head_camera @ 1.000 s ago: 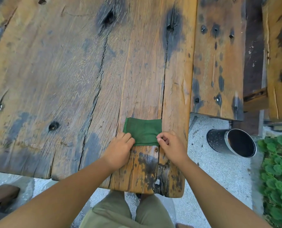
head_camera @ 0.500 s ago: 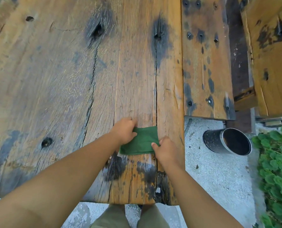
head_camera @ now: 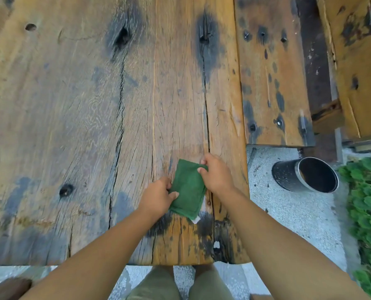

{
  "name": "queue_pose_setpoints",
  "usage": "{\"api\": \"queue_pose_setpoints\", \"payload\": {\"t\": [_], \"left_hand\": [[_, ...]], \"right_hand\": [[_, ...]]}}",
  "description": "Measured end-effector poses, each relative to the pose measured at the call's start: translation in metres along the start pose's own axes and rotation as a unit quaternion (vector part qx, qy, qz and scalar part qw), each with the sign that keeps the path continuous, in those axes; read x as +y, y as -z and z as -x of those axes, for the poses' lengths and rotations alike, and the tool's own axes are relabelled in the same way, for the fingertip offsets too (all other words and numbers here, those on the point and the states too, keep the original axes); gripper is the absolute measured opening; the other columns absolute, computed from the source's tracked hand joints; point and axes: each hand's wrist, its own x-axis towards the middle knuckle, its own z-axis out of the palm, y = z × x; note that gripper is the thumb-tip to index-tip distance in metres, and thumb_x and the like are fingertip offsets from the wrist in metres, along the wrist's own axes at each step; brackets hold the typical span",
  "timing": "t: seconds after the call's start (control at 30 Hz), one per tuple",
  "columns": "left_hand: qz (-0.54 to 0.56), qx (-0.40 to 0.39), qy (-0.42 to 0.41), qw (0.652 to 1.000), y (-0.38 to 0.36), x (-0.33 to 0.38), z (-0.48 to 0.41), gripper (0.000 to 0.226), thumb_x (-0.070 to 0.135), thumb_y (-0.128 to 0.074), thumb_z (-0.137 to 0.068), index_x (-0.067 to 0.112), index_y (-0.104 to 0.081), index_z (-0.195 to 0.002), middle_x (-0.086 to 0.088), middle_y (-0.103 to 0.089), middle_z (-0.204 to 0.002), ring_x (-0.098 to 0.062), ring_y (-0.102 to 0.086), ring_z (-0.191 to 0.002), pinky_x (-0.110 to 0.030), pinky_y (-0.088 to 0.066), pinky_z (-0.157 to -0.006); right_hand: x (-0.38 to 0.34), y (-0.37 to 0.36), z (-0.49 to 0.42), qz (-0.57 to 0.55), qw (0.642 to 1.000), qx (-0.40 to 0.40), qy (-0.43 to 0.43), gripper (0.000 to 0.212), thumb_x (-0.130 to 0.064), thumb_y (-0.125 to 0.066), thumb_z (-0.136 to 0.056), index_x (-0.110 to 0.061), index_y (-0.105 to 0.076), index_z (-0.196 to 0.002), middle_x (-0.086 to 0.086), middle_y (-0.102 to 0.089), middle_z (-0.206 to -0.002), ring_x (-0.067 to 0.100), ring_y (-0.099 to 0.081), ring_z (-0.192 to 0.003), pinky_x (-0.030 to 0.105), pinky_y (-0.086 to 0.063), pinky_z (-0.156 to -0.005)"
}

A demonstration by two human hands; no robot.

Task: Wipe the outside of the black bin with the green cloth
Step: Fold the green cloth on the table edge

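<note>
Hands: left hand (head_camera: 158, 197) and right hand (head_camera: 217, 176) pinch green cloth (head_camera: 187, 191) over table (head_camera: 72, 105) | black bin (head_camera: 288, 176) sideways on ground (head_camera: 288, 215)

Soft, even daylight is falling across the wooden table (head_camera: 72, 105), leaving shadows faint and soft-edged and raising no harsh glare, though the metal rim of the black bin (head_camera: 286, 176) is catching a pale gleam. The wide lens is bowing the planks outward toward the corners, and slight motion blur is softening the right hand (head_camera: 217, 174), the green cloth (head_camera: 186, 191) and the leaves (head_camera: 370, 202) at the right edge.
</note>
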Motion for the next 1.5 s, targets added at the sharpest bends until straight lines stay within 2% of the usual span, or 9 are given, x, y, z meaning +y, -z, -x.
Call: {"api": "queue_pose_setpoints", "payload": {"t": [0.2, 0.37, 0.5, 0.67, 0.83, 1.0, 1.23, 1.33, 1.5], "left_hand": [[0.112, 0.016, 0.081, 0.990, -0.033, 0.000, 0.033, 0.032, 0.032, -0.072, -0.085, 0.014, -0.046, -0.083, -0.007, -0.062, -0.071, -0.028, -0.064, -0.062, -0.045, -0.055, -0.058], [0.048, 0.029, 0.067, 0.996, -0.014, 0.005, 0.016, 0.031, 0.037, -0.073, -0.083, 0.018, -0.049, -0.083, 0.001, -0.060, -0.075, -0.021, -0.059, -0.071, -0.034, -0.046, -0.060], [0.191, 0.029, 0.096, 0.976, 0.009, 0.014, -0.009, 0.028, 0.024, -0.076, -0.083, 0.011, -0.057, -0.098, 0.000, -0.062, -0.077, -0.024, -0.064, -0.074, -0.039, -0.056, -0.068], [0.237, -0.013, 0.116, 0.964, 0.010, 0.027, -0.026, 0.032, 0.011, -0.076, -0.083, 0.013, -0.048, -0.098, -0.006, -0.056, -0.075, -0.022, -0.055, -0.061, -0.032, -0.047, -0.054], [0.282, -0.061, 0.168, 0.943, 0.018, 0.031, -0.035, 0.017, 0.000, -0.070, -0.085, 0.006, -0.054, -0.091, -0.010, -0.054, -0.065, -0.017, -0.049, -0.046, -0.026, -0.044, -0.038], [0.379, -0.063, 0.144, 0.912, 0.035, 0.037, -0.036, 0.010, -0.004, -0.060, -0.093, 0.006, -0.056, -0.095, -0.012, -0.066, -0.080, -0.013, -0.062, -0.041, -0.022, -0.046, -0.032], [0.466, -0.062, 0.130, 0.873, 0.035, 0.044, -0.023, 0.017, -0.001, -0.051, -0.097, 0.010, -0.060, -0.106, -0.014, -0.068, -0.114, -0.028, -0.075, -0.087, -0.037, -0.061, -0.062], [0.501, -0.075, 0.138, 0.851, 0.032, 0.045, -0.018, 0.029, 0.009, -0.044, -0.099, 0.017, -0.059, -0.122, -0.008, -0.066, -0.120, -0.030, -0.073, -0.094, -0.040, -0.058, -0.075], [0.516, -0.094, 0.110, 0.844, 0.026, 0.032, -0.009, 0.038, 0.036, -0.046, -0.102, 0.006, -0.070, -0.103, -0.009, -0.072, -0.113, -0.027, -0.071, -0.100, -0.041, -0.054, -0.088]], "right_hand": [[-0.014, -0.012, -0.017, 0.024, 0.998, -0.027, 0.059, 0.016, -0.016, -0.067, -0.090, -0.021, -0.052, -0.089, 0.003, -0.057, -0.102, 0.023, -0.058, -0.086, 0.034, -0.045, -0.070], [0.004, -0.004, -0.008, -0.030, 0.999, 0.026, -0.018, 0.024, -0.034, -0.072, -0.088, -0.018, -0.055, -0.095, 0.002, -0.057, -0.096, 0.021, -0.058, -0.082, 0.033, -0.044, -0.067], [0.013, -0.003, 0.005, -0.086, 0.993, -0.009, -0.075, 0.029, -0.038, -0.074, -0.086, -0.015, -0.057, -0.094, -0.003, -0.057, -0.078, 0.020, -0.061, -0.076, 0.034, -0.044, -0.061], [0.006, -0.012, 0.005, -0.013, 0.993, -0.076, -0.090, 0.029, -0.025, -0.076, -0.085, -0.012, -0.051, -0.092, 0.007, -0.059, -0.091, 0.027, -0.061, -0.084, 0.034, -0.045, -0.065], [0.001, -0.006, 0.001, -0.048, 0.991, -0.087, -0.088, 0.026, -0.008, -0.068, -0.083, -0.015, -0.044, -0.074, 0.008, -0.055, -0.078, 0.025, -0.056, -0.068, 0.033, -0.041, -0.057], [-0.005, -0.004, 0.001, -0.250, 0.954, -0.061, -0.155, 0.022, 0.001, -0.058, -0.089, -0.015, -0.043, -0.084, 0.013, -0.063, -0.072, 0.016, -0.061, -0.042, 0.030, -0.050, -0.040], [-0.010, 0.003, 0.003, -0.418, 0.880, -0.120, -0.189, 0.044, -0.006, -0.057, -0.094, -0.030, -0.052, -0.131, 0.007, -0.067, -0.113, 0.018, -0.072, -0.074, 0.041, -0.064, -0.068], [-0.008, 0.007, 0.009, -0.463, 0.848, -0.143, -0.213, 0.018, -0.032, -0.058, -0.100, -0.030, -0.063, -0.117, 0.002, -0.067, -0.121, 0.023, -0.073, -0.089, 0.039, -0.063, -0.075], [-0.006, 0.011, 0.012, -0.530, 0.795, -0.167, -0.244, 0.052, -0.066, -0.045, -0.096, -0.024, -0.065, -0.120, 0.007, -0.066, -0.121, 0.033, -0.066, -0.109, 0.053, -0.053, -0.098]]}}
